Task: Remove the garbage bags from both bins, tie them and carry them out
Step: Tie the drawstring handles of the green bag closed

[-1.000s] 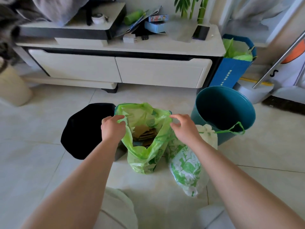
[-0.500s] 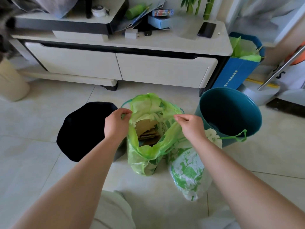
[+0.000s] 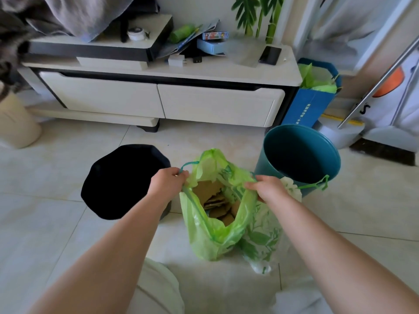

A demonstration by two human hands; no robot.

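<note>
On the near floor, the green garbage bag (image 3: pixel 210 236) stands open, its rim pinched by the left hand (image 3: pixel 169 181) and the right hand (image 3: pixel 266 189). A leaf-printed bag (image 3: pixel 260 245) leans against its right side. Farther off, the black bin (image 3: pixel 122 180) and teal bin (image 3: pixel 299 155) are seen. If the rim is jerked, the thin film could be torn by the cardboard (image 3: pixel 208 191) inside.

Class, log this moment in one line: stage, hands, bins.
stage: green garbage bag untied, on floor | left hand: grips its rim | right hand: grips its rim | teal bin: unlined
</note>
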